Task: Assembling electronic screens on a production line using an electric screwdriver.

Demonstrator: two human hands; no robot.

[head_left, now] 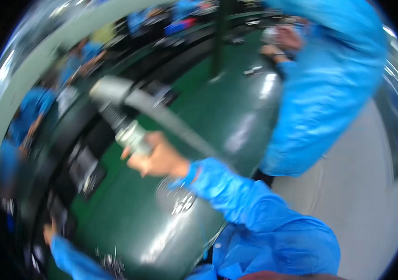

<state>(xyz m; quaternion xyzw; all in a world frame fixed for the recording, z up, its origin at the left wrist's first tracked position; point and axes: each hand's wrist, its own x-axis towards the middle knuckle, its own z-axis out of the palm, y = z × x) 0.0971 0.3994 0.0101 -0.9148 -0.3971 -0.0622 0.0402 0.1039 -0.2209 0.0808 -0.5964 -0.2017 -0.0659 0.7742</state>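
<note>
My right hand is closed round the pale grip of a hand-held tool above a green worktable. The tool has a dark ribbed middle and reaches up and left towards a whitish cylinder; blur hides whether the two are joined. At the far lower left, my left hand is beside a dark object on a black track. Its fingers are smeared, so I cannot tell whether it holds anything. Below my right wrist, a round shallow dish with a shiny, speckled surface rests on the table.
Black-and-silver units sit along the curved black track. Small shiny pieces lie near the lower edge. A co-worker in a blue smock stands at the right, hands over the table. A dark green post rises at the back.
</note>
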